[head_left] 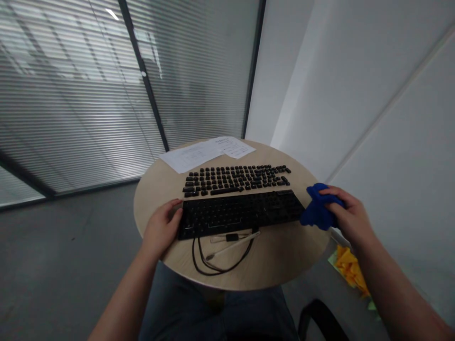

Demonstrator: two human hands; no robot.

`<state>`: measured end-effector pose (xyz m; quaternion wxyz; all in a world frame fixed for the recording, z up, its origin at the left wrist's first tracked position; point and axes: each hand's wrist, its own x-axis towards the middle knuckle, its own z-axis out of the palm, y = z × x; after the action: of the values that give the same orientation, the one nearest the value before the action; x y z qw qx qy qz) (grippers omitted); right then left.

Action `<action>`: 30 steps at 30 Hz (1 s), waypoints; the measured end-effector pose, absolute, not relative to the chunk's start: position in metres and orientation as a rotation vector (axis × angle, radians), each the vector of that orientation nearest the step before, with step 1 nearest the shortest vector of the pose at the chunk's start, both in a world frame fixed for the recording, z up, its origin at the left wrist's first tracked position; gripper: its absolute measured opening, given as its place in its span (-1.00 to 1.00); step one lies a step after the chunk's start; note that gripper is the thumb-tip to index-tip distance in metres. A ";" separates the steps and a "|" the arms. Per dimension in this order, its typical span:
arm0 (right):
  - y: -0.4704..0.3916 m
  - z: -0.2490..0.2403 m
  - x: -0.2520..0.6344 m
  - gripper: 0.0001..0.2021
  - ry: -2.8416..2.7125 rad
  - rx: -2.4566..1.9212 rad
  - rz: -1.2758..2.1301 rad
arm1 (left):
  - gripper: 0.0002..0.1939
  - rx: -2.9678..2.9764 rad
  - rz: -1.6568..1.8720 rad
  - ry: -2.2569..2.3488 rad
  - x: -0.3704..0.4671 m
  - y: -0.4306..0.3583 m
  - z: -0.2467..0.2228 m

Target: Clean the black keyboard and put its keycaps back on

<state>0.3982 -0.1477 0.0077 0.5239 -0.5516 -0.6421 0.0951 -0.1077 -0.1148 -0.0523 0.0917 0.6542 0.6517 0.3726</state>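
Observation:
A black keyboard base (pixel 231 212), with its keycaps off, lies across the round table. My left hand (pixel 163 226) grips its left end, thumb and fingers at the edge. In my right hand (pixel 350 213) is a bunched blue cloth (pixel 320 208), close to the keyboard's right end; whether the two touch I cannot tell. Loose black keycaps (pixel 231 179) are laid out in rows just beyond the keyboard. On the near side, a thin white-handled brush (pixel 234 245) lies across the keyboard's looped black cable (pixel 220 272).
The round wooden table (pixel 284 260) has printed paper sheets (pixel 194 155) at its far edge. Behind it are blinds (pixel 199 71) and a white wall on the right. A yellow cloth heap (pixel 351 270) lies on the floor at right, near a black chair part (pixel 320 315).

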 end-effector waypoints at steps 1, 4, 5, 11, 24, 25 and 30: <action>-0.151 0.003 0.392 -0.76 -1.686 -1.276 0.226 | -0.50 1.940 1.100 1.944 -0.107 -0.115 -0.052; -0.164 -0.006 0.363 -0.59 -2.033 -1.102 0.236 | -0.50 1.927 1.074 1.974 -0.106 -0.116 -0.051; -0.169 -0.009 0.353 -0.49 -2.095 -1.063 0.226 | -0.50 1.921 1.066 1.983 -0.105 -0.116 -0.051; -0.189 -0.032 0.326 -0.35 -2.378 -1.006 0.347 | -0.50 1.891 1.040 2.028 -0.102 -0.119 -0.048; -0.203 -0.051 0.330 -0.34 -2.414 -1.258 -0.124 | -0.50 1.867 1.046 2.066 -0.104 -0.119 -0.046; -0.204 -0.051 0.330 -0.37 -2.405 -1.252 -0.109 | -0.50 1.858 1.048 2.069 -0.104 -0.119 -0.046; -0.213 -0.035 0.318 -0.50 -2.370 -1.135 -0.088 | -0.49 1.810 1.111 2.048 -0.102 -0.121 -0.045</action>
<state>0.3179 -0.2126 -0.0348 0.2536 -0.4175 -0.8720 -0.0325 -0.1024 -0.1207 -0.0449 0.0955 0.6107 0.6909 0.3748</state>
